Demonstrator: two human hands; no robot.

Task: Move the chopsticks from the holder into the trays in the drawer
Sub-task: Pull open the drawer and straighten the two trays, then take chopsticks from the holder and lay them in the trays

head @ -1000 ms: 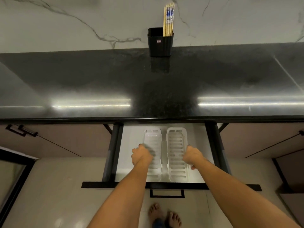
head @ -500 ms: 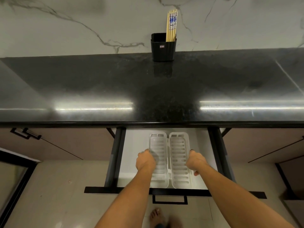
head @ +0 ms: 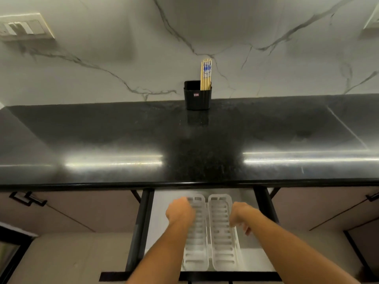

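Several wooden chopsticks (head: 205, 75) with blue-patterned tops stand in the right side of a black holder (head: 197, 98) at the back of the black counter, against the marble wall. Below the counter's front edge a drawer (head: 264, 203) is pulled out. Two white slotted trays lie in it side by side, the left tray (head: 195, 251) and the right tray (head: 222, 242), both empty. My left hand (head: 180, 212) hovers as a loose fist over the left tray's far left corner. My right hand (head: 242, 217) has curled fingers at the right tray's outer rim. Neither hand holds a chopstick.
The glossy black counter (head: 123, 140) lies between the drawer and the holder. A switch plate (head: 24, 27) is on the wall at the upper left. Cabinet fronts with black handles (head: 26, 198) flank the drawer. The drawer's black front panel (head: 205, 275) is nearest me.
The view has tilted up, showing more wall. Both hands have slid along the trays toward their far ends. The trays have stayed in place in the drawer.
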